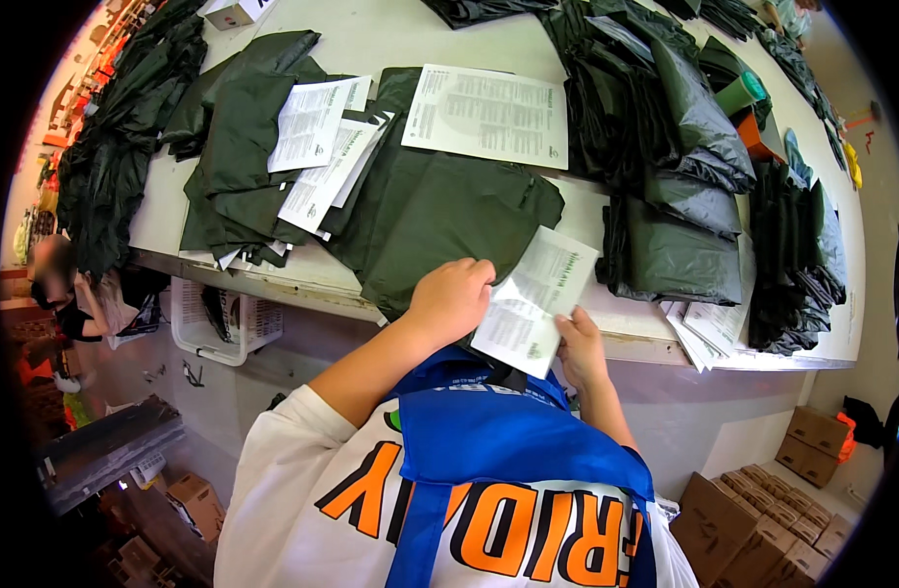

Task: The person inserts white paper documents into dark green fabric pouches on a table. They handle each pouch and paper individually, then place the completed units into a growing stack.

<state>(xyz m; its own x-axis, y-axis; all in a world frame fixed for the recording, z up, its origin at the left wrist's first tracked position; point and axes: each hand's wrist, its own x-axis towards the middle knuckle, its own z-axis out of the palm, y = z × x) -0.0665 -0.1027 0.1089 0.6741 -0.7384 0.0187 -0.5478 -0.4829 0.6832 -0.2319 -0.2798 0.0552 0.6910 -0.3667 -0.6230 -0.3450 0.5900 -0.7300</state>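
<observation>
Between my two hands is a white sheet with green and grey print, tilted and shiny, at the front edge of the table. My left hand has its fingers curled at the sheet's left edge. On the right edge, the thumb of my right hand presses on the sheet, and its other fingers are partly hidden. Just beyond my hands lies a folded dark green garment. A larger printed sheet rests flat on its far part. Several more printed sheets overlap on the dark fabric to the left.
Stacks of folded dark garments stand at the right, with loose papers under them. Dark fabric hangs off the table's left side. A white plastic basket sits below the edge. Cardboard boxes fill the floor at lower right.
</observation>
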